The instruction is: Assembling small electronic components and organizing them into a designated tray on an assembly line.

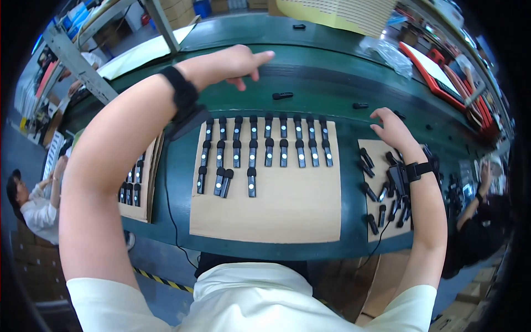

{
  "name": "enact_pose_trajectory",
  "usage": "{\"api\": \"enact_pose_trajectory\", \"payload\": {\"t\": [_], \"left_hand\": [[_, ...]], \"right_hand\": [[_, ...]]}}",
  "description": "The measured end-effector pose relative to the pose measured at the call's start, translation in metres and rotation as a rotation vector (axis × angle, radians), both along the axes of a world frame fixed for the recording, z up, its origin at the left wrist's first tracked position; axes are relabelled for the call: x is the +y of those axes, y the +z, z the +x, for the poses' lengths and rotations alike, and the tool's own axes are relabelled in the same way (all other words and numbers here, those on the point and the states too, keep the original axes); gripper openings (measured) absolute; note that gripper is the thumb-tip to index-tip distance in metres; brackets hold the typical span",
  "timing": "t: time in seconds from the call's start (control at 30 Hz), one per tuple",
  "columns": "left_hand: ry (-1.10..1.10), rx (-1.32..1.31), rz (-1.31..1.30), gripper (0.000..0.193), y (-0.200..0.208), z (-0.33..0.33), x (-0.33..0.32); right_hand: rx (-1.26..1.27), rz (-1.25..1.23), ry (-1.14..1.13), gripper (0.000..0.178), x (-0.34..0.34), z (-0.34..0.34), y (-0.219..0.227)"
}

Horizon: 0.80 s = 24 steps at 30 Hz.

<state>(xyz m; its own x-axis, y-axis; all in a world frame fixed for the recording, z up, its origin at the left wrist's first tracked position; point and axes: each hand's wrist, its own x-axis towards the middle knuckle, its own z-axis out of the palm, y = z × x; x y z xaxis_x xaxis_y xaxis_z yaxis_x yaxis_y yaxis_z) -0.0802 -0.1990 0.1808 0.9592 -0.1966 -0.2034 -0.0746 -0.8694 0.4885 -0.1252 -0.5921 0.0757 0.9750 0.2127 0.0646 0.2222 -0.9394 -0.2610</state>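
My left hand reaches out over the green belt, index finger stretched and the other fingers hanging loosely apart, with nothing visible in it. Below it, to the right, a small black microphone lies on the belt. My right hand hovers at the far edge of the right cardboard sheet, thumb and fingers apart. Just beyond its fingertips lies another microphone. Between my arms, a cardboard sheet carries rows of upright-facing black microphones with foam tops and pale dots; its nearest row is partly filled.
Loose microphones are scattered on the right sheet. Stacked cardboard with more microphones stands left. A yellow sheet, clear plastic bag and red tray are at the far side. People work at left and right.
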Motion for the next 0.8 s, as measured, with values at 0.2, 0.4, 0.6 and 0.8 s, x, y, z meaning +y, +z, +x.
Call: {"api": "enact_pose_trajectory", "payload": {"t": [0.2, 0.4, 0.6, 0.8], "left_hand": [[-0.164, 0.046, 0.254, 0.043, -0.079, 0.082, -0.014], [-0.37, 0.112, 0.328, 0.025, -0.133, 0.115, -0.028], [-0.339, 0.153, 0.436, 0.026, -0.165, 0.134, -0.022], [-0.392, 0.042, 0.402, 0.018, -0.126, 0.119, -0.027]], "right_hand": [[-0.081, -0.096, 0.1, 0.032, -0.004, 0.087, -0.043], [0.016, -0.243, 0.143, 0.032, 0.0, 0.139, -0.076], [0.091, -0.184, 0.144, 0.029, 0.012, 0.151, -0.069], [0.247, 0.788, 0.086, 0.022, 0.029, 0.104, -0.029]]}}
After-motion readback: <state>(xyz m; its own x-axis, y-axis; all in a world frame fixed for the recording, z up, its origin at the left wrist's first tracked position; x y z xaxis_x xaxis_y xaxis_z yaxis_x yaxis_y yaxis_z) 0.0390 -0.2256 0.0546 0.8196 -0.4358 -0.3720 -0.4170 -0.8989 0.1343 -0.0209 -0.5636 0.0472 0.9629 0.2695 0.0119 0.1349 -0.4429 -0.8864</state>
